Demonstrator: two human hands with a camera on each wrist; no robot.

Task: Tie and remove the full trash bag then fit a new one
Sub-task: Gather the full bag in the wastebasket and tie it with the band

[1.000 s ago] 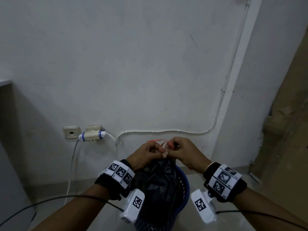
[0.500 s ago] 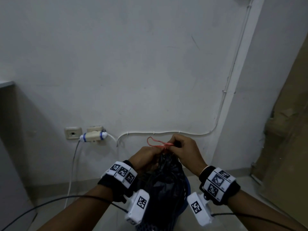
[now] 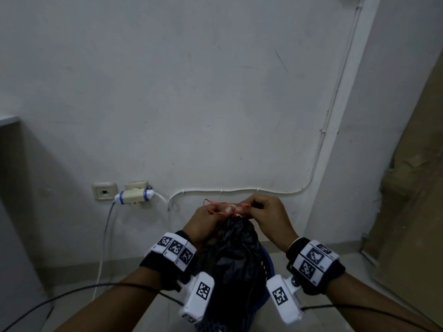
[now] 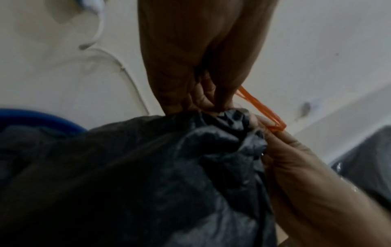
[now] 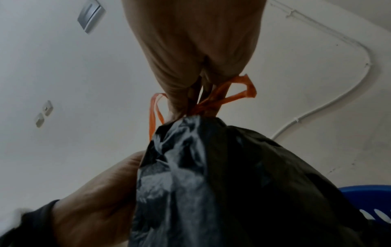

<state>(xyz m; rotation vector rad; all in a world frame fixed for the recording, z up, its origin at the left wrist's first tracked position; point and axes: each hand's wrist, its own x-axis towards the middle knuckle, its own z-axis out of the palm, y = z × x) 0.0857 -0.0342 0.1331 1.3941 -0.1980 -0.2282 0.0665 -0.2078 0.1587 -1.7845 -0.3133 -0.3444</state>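
Note:
A full black trash bag [image 3: 236,257] stands in a blue bin [image 3: 268,262], its neck gathered tight at the top. Orange drawstrings [image 3: 226,208] stretch sideways over the neck between both hands. My left hand [image 3: 206,220] pinches the left loops; in the left wrist view its fingers [image 4: 203,93] curl right at the bag's neck [image 4: 228,120], with the orange drawstrings [image 4: 262,110] running off to the right hand [image 4: 296,158]. My right hand [image 3: 266,212] pinches the right end; the right wrist view shows the orange drawstrings [image 5: 228,97] bunched under its fingers above the bag [image 5: 211,175].
A white wall stands close behind the bin. A wall socket [image 3: 104,190] with a white plug adapter [image 3: 134,196] is at lower left, its cable hanging to the floor. White conduit [image 3: 239,190] runs along the wall. Brown cardboard [image 3: 412,200] leans at the right. A grey cabinet edge [image 3: 9,121] is at left.
Both hands have risen with the bag's neck and drawn apart. The orange strings, bunched between touching hands before, now stretch out sideways between them.

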